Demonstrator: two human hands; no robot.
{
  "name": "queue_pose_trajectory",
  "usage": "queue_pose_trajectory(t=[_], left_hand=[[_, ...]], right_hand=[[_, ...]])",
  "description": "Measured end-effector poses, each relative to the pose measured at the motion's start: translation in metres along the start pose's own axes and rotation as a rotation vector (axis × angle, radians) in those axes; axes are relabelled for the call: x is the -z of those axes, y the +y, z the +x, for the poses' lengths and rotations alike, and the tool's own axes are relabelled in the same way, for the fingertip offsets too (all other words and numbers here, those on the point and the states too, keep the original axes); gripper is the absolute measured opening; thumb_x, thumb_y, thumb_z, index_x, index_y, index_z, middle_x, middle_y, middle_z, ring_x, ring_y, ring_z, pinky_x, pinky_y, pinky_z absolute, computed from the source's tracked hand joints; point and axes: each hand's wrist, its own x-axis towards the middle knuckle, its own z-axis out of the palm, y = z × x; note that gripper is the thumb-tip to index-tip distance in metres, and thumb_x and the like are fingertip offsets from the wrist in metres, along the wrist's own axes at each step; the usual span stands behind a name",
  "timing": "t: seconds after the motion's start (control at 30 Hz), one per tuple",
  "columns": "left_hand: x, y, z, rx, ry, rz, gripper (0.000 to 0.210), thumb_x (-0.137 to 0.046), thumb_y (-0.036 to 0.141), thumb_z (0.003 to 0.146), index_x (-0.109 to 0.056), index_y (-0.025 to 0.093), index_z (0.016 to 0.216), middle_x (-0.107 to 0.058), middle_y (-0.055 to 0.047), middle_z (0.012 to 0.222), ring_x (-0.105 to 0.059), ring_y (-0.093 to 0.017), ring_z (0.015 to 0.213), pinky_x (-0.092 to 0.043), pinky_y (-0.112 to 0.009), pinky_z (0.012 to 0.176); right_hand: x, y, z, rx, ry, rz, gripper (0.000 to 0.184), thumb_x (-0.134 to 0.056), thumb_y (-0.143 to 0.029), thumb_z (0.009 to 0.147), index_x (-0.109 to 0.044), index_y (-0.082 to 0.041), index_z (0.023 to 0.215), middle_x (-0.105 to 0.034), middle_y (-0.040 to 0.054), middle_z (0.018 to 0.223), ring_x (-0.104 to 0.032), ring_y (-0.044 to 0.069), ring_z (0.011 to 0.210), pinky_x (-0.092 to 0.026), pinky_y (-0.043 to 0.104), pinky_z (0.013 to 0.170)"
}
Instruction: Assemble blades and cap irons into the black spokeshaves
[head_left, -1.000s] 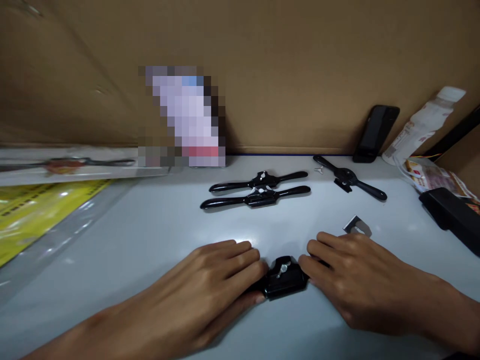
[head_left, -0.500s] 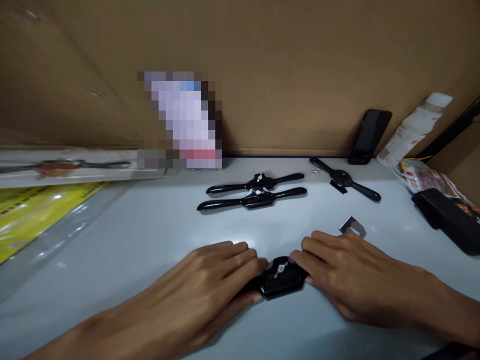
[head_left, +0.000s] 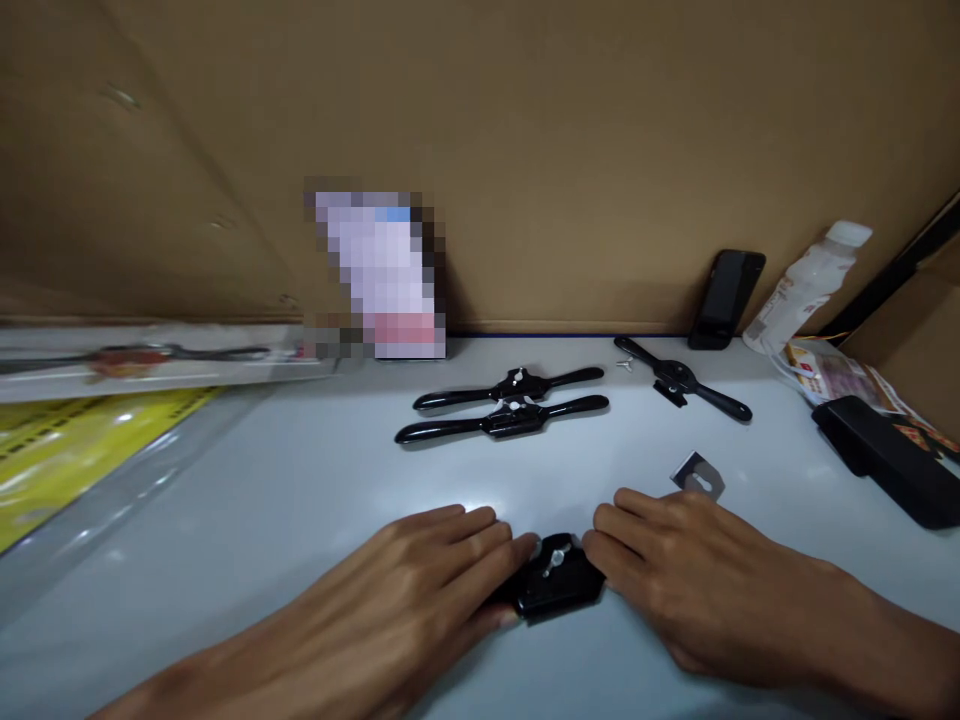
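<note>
A black spokeshave [head_left: 559, 585] with a silver thumbscrew lies between my two hands, low over the white table [head_left: 315, 520]. My left hand [head_left: 442, 580] is closed round its left handle, the thumb at the body's edge. Round the right end my right hand [head_left: 667, 570] is closed, its fingers curled; both handles are hidden by the hands. Just beyond my right hand lies a flat metal blade [head_left: 697, 475] with a slot. Farther back, two more black spokeshaves, a rear one [head_left: 517, 385] and a front one [head_left: 514, 417], lie side by side.
A disassembled spokeshave [head_left: 679, 378] lies at back right beside a small silver screw [head_left: 624, 365]. Behind it stand a black phone [head_left: 727, 300] and a bottle [head_left: 806, 290]. A black case [head_left: 889, 460] lies right. Packaging [head_left: 90, 450] covers the left; cardboard [head_left: 555, 160] walls the back.
The view has tilted, so the scene sits slightly lower in the picture. Both hands keep their hold on the spokeshave, whose body is tipped a little differently.
</note>
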Motion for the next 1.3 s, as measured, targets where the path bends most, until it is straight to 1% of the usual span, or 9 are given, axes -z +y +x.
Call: queue_pose_trajectory(t=[0.1,0.23,0.47,0.63,0.77,0.9,1.03,1.17,1.3], left_hand=[[-0.0006,-0.0014,0.0002,-0.001,-0.005,-0.001,0.046,-0.024,0.021,0.114,-0.069,0.015,0.105,-0.075,-0.009,0.090,-0.066,-0.020,0.069,-0.055,-0.035,0.064],[-0.0020,-0.0036,-0.0014,-0.003,0.012,-0.011,0.041,-0.028,0.019,0.113,-0.069,0.015,0.110,-0.075,-0.009,0.092,-0.066,-0.020,0.070,-0.055,-0.033,0.067],[-0.0011,-0.0039,-0.0038,0.027,-0.001,-0.066,0.034,-0.035,0.017,0.110,-0.069,0.016,0.113,-0.074,-0.007,0.093,-0.067,-0.020,0.074,-0.055,-0.033,0.069],[-0.0005,-0.0020,-0.0041,0.051,-0.006,-0.090,0.038,-0.032,0.021,0.112,-0.067,0.018,0.098,-0.072,-0.007,0.086,-0.063,-0.021,0.068,-0.054,-0.034,0.063],[-0.0016,-0.0018,-0.0040,0.056,0.014,-0.103,0.032,-0.037,0.019,0.110,-0.066,0.020,0.096,-0.070,-0.006,0.083,-0.061,-0.020,0.067,-0.052,-0.033,0.061],[-0.0021,-0.0032,-0.0051,0.057,0.020,-0.111,0.028,-0.041,0.016,0.107,-0.066,0.020,0.097,-0.071,-0.006,0.084,-0.061,-0.020,0.068,-0.053,-0.033,0.063],[-0.0017,-0.0032,-0.0045,0.061,-0.008,-0.113,0.025,-0.043,0.016,0.107,-0.065,0.020,0.096,-0.071,-0.005,0.085,-0.062,-0.021,0.069,-0.053,-0.033,0.064],[-0.0023,-0.0024,-0.0039,0.051,-0.004,-0.096,0.030,-0.037,0.018,0.110,-0.063,0.020,0.095,-0.070,-0.005,0.082,-0.061,-0.020,0.068,-0.053,-0.034,0.063],[-0.0042,-0.0035,-0.0060,0.061,0.001,-0.112,0.028,-0.038,0.020,0.110,-0.062,0.020,0.095,-0.068,-0.003,0.079,-0.062,-0.021,0.068,-0.054,-0.035,0.062]], right_hand=[[0.0007,0.0000,0.0010,0.005,-0.007,0.005,0.019,-0.057,-0.006,0.092,-0.064,-0.014,0.107,-0.069,0.0096,0.102,-0.060,0.025,0.088,-0.044,0.036,0.059],[0.0005,0.0005,0.0018,0.012,0.001,0.002,0.019,-0.056,-0.006,0.094,-0.065,-0.013,0.108,-0.069,0.0098,0.104,-0.061,0.026,0.089,-0.046,0.038,0.059],[-0.0024,-0.0012,-0.0004,0.003,0.024,0.000,0.019,-0.052,-0.004,0.095,-0.065,-0.013,0.105,-0.068,0.0095,0.098,-0.060,0.025,0.086,-0.047,0.037,0.059],[-0.0026,-0.0004,-0.0010,-0.031,0.051,0.033,0.035,-0.049,-0.001,0.093,-0.060,-0.009,0.125,-0.068,0.0134,0.109,-0.060,0.027,0.093,-0.049,0.037,0.064],[0.0001,0.0008,0.0012,-0.029,0.003,0.064,0.029,-0.048,0.001,0.092,-0.064,-0.012,0.114,-0.067,0.0108,0.104,-0.059,0.026,0.093,-0.049,0.036,0.065],[0.0009,0.0013,0.0016,-0.041,-0.011,0.093,0.032,-0.048,0.003,0.090,-0.064,-0.012,0.114,-0.067,0.0100,0.104,-0.059,0.024,0.091,-0.047,0.035,0.067],[-0.0013,0.0016,0.0003,-0.046,0.006,0.108,0.036,-0.049,0.004,0.086,-0.063,-0.012,0.115,-0.067,0.0098,0.105,-0.059,0.023,0.091,-0.046,0.036,0.068],[-0.0024,0.0006,-0.0003,-0.049,0.020,0.087,0.034,-0.048,0.004,0.087,-0.063,-0.013,0.112,-0.067,0.0089,0.103,-0.059,0.023,0.089,-0.045,0.035,0.066],[-0.0027,-0.0011,-0.0013,-0.043,0.046,0.041,0.032,-0.050,0.003,0.087,-0.063,-0.012,0.113,-0.068,0.0097,0.104,-0.060,0.025,0.091,-0.046,0.036,0.064]])
